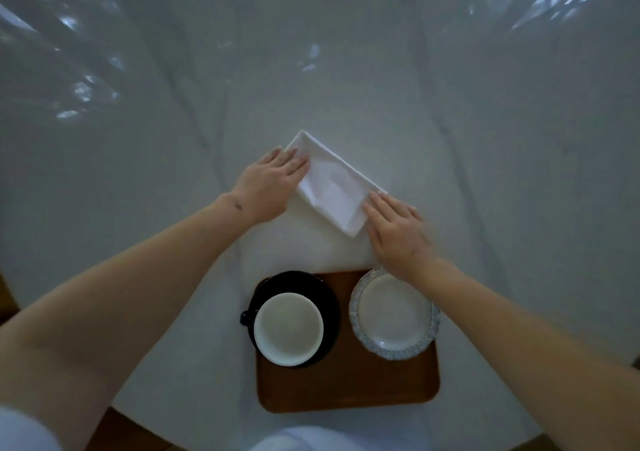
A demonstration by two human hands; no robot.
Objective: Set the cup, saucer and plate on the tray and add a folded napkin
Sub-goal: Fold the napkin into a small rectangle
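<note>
Cup (288, 328), saucer (327, 298) and plate (393, 313) sit on the tray (346, 386); both hands, left (268, 182) and right (394, 234), grip released, flatten the folded napkin (332, 184) at frame centre, not yet on the tray.

I take this for a home dining spot: a glossy marble-look table (485, 145) stretches beyond my hands.

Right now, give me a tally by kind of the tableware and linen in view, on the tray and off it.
Cups: 1, the cup on its saucer
Saucers: 1, the black saucer
Plates: 1, the glass plate
Trays: 1, the wooden tray
Napkins: 1, the white napkin, off the tray under both hands
Total: 5
</note>
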